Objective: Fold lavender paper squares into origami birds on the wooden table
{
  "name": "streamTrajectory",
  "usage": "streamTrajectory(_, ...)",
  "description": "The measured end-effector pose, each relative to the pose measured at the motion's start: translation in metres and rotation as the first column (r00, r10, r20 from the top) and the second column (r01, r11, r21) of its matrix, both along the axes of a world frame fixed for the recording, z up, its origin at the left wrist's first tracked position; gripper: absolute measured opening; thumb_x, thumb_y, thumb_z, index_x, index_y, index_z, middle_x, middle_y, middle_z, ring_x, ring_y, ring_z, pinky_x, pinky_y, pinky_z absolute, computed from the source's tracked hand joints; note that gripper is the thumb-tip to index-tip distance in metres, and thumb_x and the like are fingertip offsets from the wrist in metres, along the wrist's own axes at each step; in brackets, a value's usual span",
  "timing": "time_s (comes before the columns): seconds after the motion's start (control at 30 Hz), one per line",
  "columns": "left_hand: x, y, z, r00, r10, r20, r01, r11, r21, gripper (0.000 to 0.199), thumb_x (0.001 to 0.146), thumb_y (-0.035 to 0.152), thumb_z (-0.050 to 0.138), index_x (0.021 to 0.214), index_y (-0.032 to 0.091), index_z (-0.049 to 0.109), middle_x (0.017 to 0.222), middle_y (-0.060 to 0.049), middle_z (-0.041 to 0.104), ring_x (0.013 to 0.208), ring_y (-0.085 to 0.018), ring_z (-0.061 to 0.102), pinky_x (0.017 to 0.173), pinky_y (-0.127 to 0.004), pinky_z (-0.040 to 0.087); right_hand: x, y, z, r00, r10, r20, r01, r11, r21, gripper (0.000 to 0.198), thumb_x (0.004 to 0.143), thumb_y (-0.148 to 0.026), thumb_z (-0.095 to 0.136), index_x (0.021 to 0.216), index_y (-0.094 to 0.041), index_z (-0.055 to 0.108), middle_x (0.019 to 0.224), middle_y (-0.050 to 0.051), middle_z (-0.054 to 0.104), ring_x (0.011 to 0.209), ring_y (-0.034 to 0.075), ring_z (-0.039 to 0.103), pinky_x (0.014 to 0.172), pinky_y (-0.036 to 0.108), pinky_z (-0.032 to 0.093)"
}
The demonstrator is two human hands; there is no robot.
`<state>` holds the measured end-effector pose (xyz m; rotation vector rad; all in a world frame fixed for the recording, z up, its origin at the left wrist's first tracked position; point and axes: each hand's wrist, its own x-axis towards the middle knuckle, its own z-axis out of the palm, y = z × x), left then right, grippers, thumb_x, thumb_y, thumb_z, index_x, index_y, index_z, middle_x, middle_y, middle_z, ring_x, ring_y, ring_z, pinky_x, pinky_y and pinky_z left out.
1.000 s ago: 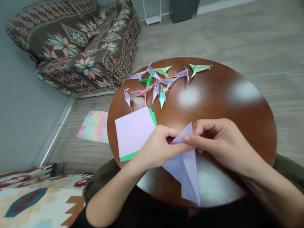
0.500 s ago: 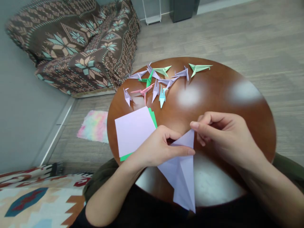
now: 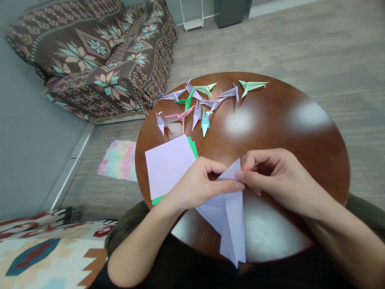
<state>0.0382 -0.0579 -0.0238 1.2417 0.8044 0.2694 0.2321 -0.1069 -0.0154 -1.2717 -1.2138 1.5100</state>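
Observation:
A partly folded sheet of lavender origami paper [image 3: 232,224] is held above the near part of the table, one pointed corner up and a long point hanging down. My left hand [image 3: 201,184] grips it from the left, thumb across the front and fingers behind. At its upper right edge my right hand [image 3: 270,172] pinches the paper between thumb and forefinger, just below the top corner. Left of my left hand lies a stack of square paper [image 3: 170,166], lavender on top with green sheets showing beneath.
Several folded paper cranes [image 3: 197,114] in lavender, green, pink and blue lie at the far left of the round brown table [image 3: 285,140]. Beyond it stands a sofa with a patterned cover [image 3: 108,68]. A pastel rug [image 3: 118,160] is on the floor at left.
My right hand has moved slightly down and left along the paper's right edge, below the top corner. The paper and my left hand have shifted a little left and up.

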Motion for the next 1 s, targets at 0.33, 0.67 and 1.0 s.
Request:
streamTrajectory(0.33, -0.002, 0.002, 0.002, 0.991, -0.116, -0.062, 0.117, 0.993, 0.003, 0.039, 0.074, 0.043, 0.086, 0.065, 0.011, 0.065, 0.059, 0.004, 0.041, 0.057, -0.007, 0.034, 0.05, -0.022, 0.024, 0.001, 0.0, 0.001, 0.986, -0.155, 0.058, 0.153, 0.988, 0.035, 0.018, 0.074, -0.017, 0.08, 0.061, -0.019, 0.069, 0.047, -0.004, 0.058, 0.043, 0.008, 0.05, 0.044, 0.021, 0.037)
streamTrajectory(0.67, 0.003, -0.001, -0.012, 0.922, 0.338, 0.186, -0.345, 0.939, 0.003, 0.03, 0.072, 0.039, 0.089, 0.082, 0.013, 0.078, 0.075, -0.002, 0.07, 0.064, -0.012, 0.058, 0.06, -0.023, 0.046, -0.005, 0.0, -0.001, 0.994, 0.017, 0.103, -0.016, 1.0, -0.011, 0.025, 0.077, -0.035, 0.085, 0.075, -0.018, 0.068, 0.064, -0.002, 0.059, 0.057, 0.01, 0.048, 0.05, 0.022, 0.036)
streamTrajectory(1.0, -0.002, 0.008, -0.006, 0.927, 0.341, 0.154, -0.369, 0.902, 0.222, 0.019, 0.075, 0.025, 0.084, 0.069, 0.012, 0.072, 0.065, 0.001, 0.064, 0.06, -0.009, 0.053, 0.057, -0.02, 0.043, 0.005, 0.001, -0.001, 0.983, 0.091, 0.161, -0.087, 0.996, -0.028, 0.022, 0.081, -0.031, 0.079, 0.067, -0.017, 0.07, 0.059, -0.002, 0.058, 0.055, 0.01, 0.046, 0.048, 0.022, 0.033)
